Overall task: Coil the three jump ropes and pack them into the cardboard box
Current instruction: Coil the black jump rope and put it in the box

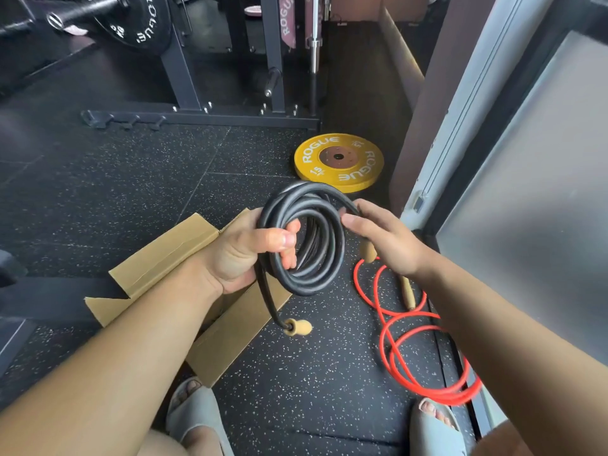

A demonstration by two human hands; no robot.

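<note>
The left hand [243, 258] has its grip clamped round the coiled black jump rope [306, 281], held above the open cardboard box [171, 255]. The right hand [385, 238] pinches the coil's far side. One wooden handle [297, 327] dangles below. A red jump rope [394, 343] lies loose on the floor [296, 390].

Coiled rope [316, 284] in the middle, between left hand [237, 255] and right hand [385, 238]; cardboard box [164, 258] left (on the floor [131, 179]), loose rope [457, 399] right, weight plate [339, 162] behind, rack [184, 77] farther back.
</note>
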